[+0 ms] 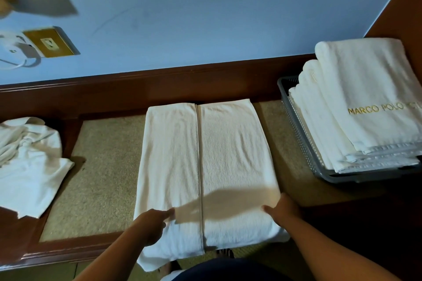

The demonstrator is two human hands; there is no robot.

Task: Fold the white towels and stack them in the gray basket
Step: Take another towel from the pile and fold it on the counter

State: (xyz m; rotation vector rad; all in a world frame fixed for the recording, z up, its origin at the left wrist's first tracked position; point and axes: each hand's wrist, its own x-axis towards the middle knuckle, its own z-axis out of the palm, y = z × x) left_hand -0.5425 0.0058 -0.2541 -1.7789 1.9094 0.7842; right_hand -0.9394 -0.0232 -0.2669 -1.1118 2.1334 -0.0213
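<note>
**Squaring the towel before the cross fold**

Blue wall and dark wood trim are backing a counter [102, 166] with a woven tan inset, and everything below is placed relative to the half-folded towel [205, 166] lying at its middle. This towel is lying flat with both long sides turned in, their edges meeting along a centre seam, and its near end is hanging over the counter's front edge. To its right, the gray basket [303, 143] is already holding a tall stack of folded towels [365, 102], the top one lettered in gold. To its left, a crumpled white towel [29, 162] is waiting unfolded.

At the towel's near end, the left hand [150, 226] is resting on the left panel with fingers extended and pressing down, pinching nothing. The right hand [283, 210] is sitting at the right edge; whether its grip is closing on the cloth I cannot tell.

Probably the next fold is running end to end. Doing it well means taking both near corners evenly, keeping the seam closed, and smoothing the wrinkles first.
</note>
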